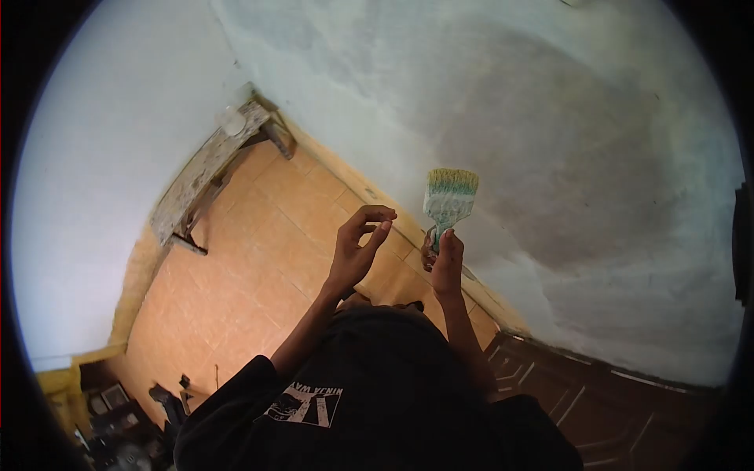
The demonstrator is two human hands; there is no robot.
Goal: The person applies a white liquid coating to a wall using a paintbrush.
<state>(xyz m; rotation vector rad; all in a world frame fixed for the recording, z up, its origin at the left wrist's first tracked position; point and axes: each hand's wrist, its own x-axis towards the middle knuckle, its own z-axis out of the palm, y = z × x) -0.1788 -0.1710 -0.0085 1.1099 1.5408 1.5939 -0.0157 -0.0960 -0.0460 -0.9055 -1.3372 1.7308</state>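
Observation:
My right hand (444, 259) is wrapped round the handle of a wide paintbrush (450, 206), held upright with its bristles at the top. The bristles are yellowish at the tips and stained green lower down, and pale paint covers the ferrule and handle. To the left of the brush, my left hand (361, 243) is raised with nothing in it, its fingers curved and a gap between thumb and forefinger. Beyond the brush stands a wall (550, 149) in patchy white and grey.
A paint-spattered wooden bench (206, 169) stands along the left wall, with a whitish container (232, 122) on its far end. Orange tiles (259, 228) cover the floor. A dark panelled door (573, 400) is at lower right, and dark cluttered items (126, 424) lie at lower left.

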